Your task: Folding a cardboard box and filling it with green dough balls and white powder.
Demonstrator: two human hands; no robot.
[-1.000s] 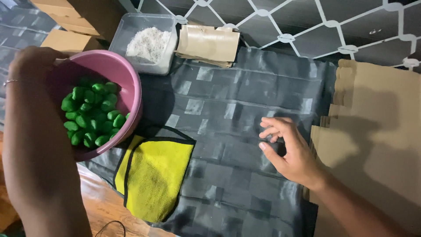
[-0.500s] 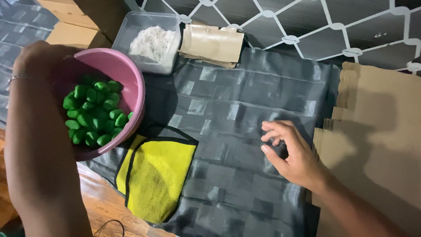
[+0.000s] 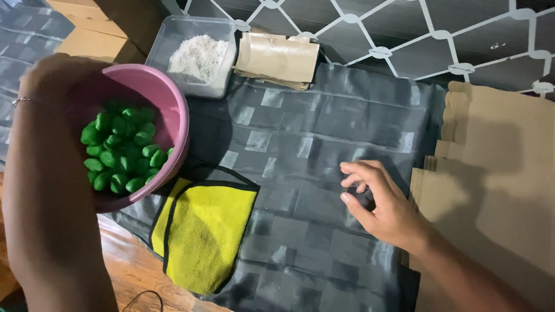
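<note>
My left hand (image 3: pixel 55 78) grips the far rim of a pink bowl (image 3: pixel 167 110) and holds it tilted above the dark grey checked cloth (image 3: pixel 324 133). Several small green oval pieces (image 3: pixel 118 153) fill the bowl. My right hand (image 3: pixel 384 202) rests low over the cloth at the right, fingers spread and slightly curled, with nothing in it. A yellow cloth with black edging (image 3: pixel 202 234) lies folded just below the bowl.
At the back stands a clear plastic tub of white powder (image 3: pixel 199 55), with brown paper pouches (image 3: pixel 277 58) beside it. A stack of flat brown cardboard (image 3: pixel 497 173) lies at the right. Cardboard boxes (image 3: pixel 92 34) sit at the back left. Bare wood (image 3: pixel 130 271) shows at the near edge.
My right hand has slid a little down and to the right over the cloth. The bowl stays in my left hand, almost unmoved.
</note>
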